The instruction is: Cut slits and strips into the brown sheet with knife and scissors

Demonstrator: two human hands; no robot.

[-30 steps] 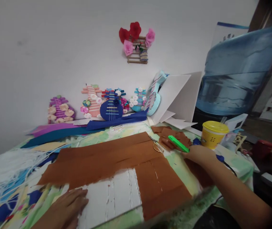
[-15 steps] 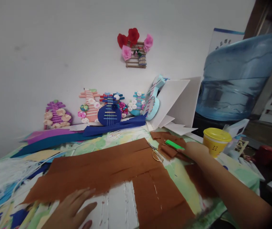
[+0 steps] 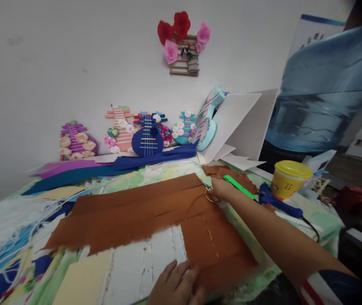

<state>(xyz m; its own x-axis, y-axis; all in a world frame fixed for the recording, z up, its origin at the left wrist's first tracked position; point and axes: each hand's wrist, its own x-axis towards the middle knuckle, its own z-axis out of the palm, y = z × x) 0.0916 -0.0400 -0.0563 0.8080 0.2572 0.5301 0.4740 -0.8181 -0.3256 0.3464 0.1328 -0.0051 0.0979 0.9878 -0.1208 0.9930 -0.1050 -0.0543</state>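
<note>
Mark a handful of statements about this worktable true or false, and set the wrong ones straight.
1. The right hand is at the scissors. True.
2. The left hand is holding the green cutter. False: the green cutter lies near the right forearm, in neither hand.
3. The blue glue gun lies beside the yellow tub. True.
4. The yellow tub stands uncovered. False: its lid is on.
5. The large flowers on the wall are all red. False: two are red, two pink.
</note>
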